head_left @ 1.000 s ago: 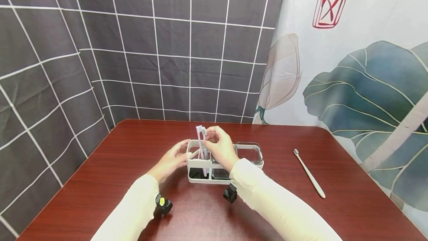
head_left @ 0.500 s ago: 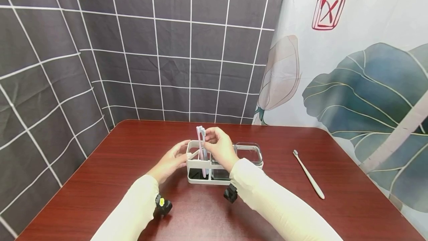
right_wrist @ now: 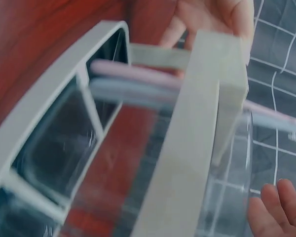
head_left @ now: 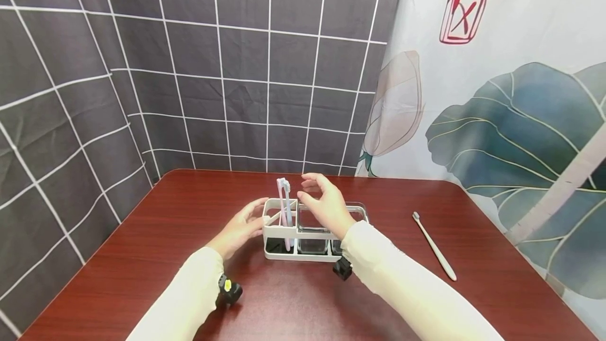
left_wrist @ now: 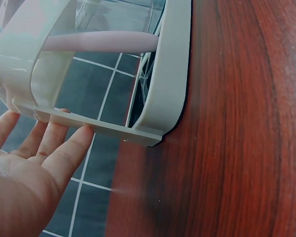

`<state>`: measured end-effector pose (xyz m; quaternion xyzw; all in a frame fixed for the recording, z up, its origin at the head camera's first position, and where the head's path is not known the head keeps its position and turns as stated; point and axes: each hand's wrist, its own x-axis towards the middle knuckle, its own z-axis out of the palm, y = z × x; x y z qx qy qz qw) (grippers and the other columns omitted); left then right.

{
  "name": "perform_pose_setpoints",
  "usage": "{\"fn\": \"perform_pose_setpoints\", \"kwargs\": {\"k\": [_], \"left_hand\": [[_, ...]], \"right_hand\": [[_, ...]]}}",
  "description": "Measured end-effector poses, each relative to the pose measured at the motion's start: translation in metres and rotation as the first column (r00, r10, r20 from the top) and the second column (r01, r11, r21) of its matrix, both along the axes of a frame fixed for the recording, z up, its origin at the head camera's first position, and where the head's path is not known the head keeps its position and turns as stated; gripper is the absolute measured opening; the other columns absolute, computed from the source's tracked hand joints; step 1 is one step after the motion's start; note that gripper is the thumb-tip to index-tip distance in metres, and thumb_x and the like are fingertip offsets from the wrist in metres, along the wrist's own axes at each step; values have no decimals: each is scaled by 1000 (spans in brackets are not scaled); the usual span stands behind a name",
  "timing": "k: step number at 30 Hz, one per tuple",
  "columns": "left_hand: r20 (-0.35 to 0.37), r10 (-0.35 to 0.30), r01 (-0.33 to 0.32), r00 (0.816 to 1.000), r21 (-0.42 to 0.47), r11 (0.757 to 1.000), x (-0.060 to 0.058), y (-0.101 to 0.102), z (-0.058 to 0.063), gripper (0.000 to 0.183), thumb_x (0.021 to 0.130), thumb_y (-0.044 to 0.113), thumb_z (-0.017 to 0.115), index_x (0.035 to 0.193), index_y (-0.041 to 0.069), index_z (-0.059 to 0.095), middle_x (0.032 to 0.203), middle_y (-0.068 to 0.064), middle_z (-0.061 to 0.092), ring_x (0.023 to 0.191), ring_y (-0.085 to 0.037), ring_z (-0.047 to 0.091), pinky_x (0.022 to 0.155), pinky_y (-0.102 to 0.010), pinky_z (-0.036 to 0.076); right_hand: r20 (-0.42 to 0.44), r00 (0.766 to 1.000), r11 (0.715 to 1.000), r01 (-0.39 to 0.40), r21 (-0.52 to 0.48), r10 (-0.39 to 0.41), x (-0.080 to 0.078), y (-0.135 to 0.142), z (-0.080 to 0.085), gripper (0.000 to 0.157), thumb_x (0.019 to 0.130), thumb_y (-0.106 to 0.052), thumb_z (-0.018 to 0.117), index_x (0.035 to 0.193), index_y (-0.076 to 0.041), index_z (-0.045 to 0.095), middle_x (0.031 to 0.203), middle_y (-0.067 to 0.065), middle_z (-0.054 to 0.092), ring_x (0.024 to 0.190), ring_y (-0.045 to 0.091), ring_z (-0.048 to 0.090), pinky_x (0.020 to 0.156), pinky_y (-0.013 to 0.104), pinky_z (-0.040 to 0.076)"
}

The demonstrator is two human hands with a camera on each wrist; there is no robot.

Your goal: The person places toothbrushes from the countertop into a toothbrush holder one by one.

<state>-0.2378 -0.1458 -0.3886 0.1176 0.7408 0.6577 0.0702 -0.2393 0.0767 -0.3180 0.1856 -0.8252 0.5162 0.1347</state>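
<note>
From where I stand, the work in hand looks like standing toothbrushes in the white holder, and I'd judge two are placed. The pink toothbrush and the blue toothbrush stand close together, nearly upright, in the section at the person's left; I can't tell exactly how they sit against its slanting divider. The white toothbrush lies on the worktop, well apart, to the right of the holder.

The right hand is released, fingers loose and apart, above the holder just beside the two brushes, gripping nothing. The left hand rests its fingers against the holder's left end, touching rather than wrapping it, seemingly to steady it. The next move, as I read it, calls for reaching across to the white brush while the holder is kept steady.

I count three toothbrushes, one holder, two hands and two clear containers seated in the holder.
</note>
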Motion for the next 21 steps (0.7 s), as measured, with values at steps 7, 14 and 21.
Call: {"fn": "perform_pose_setpoints", "kwargs": {"k": [7, 14, 21], "left_hand": [[-14, -8, 8, 1000, 0, 1000, -2, 2, 1, 59, 94, 14, 60, 148, 10, 35, 148, -22, 37, 127, -38, 48, 102, -47, 44], [-9, -10, 10, 1000, -11, 1000, -2, 1, -1, 59, 95, 13, 58, 148, 10, 33, 149, -22, 35, 129, -38, 46, 103, -48, 44], [-7, -16, 16, 1000, -6, 1000, 0, 0, -3, 60, 95, 14, 59, 149, 10, 32, 150, -23, 34, 129, -38, 46, 102, -47, 44]], "right_hand": [[-78, 997, 978, 30, 207, -14, -1, 31, 10, 46, 88, -16, 69, 131, -7, 56, 124, 12, 62, 117, 25, 56, 98, 44, 48], [-133, 990, 919, 99, 382, -52, -4, 64, 14, 52, 90, -24, 66, 138, -9, 51, 134, 12, 55, 126, 28, 50, 105, 48, 41], [-199, 977, 857, 165, 487, -75, -6, 91, 13, 55, 91, -28, 66, 140, -10, 49, 140, 12, 51, 131, 30, 46, 107, 49, 39]]}}
